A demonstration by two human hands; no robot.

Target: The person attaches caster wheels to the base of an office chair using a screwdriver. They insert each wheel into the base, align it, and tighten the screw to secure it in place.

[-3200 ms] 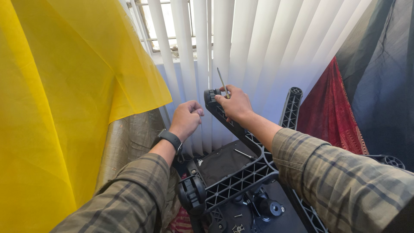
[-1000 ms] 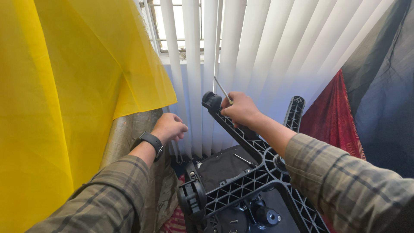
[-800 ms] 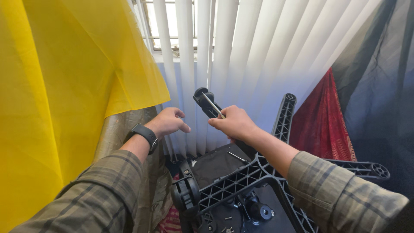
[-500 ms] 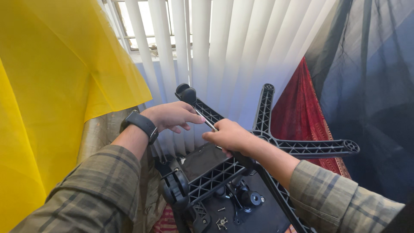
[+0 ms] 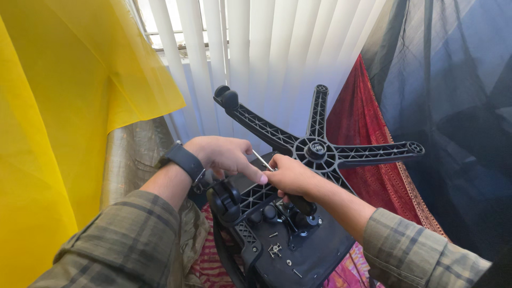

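Note:
An upturned black office chair lies before me, its star-shaped base [image 5: 314, 149] with ribbed legs pointing up. A black caster [image 5: 226, 98] sits on the far-left leg tip. My right hand [image 5: 290, 176] is closed around a thin silver rod [image 5: 262, 159], a slim metal tool, just left of the base hub. My left hand [image 5: 224, 156], wearing a black wrist watch [image 5: 185, 161], reaches in beside it, fingertips touching the rod's upper end. Below both hands is the chair's seat underside [image 5: 288, 250] with its mechanism and screws.
A yellow sheet [image 5: 64, 106] hangs on the left, white vertical blinds [image 5: 240, 58] stand straight ahead, and a red patterned cloth [image 5: 368, 133] with dark fabric [image 5: 453, 106] drapes on the right. A second caster [image 5: 226, 197] sits under my left hand. Striped red cloth lies on the floor.
My right hand left the far leg tip, now bearing a caster, and came down near the hub with the rod. My left hand moved right onto it. The view tilted down.

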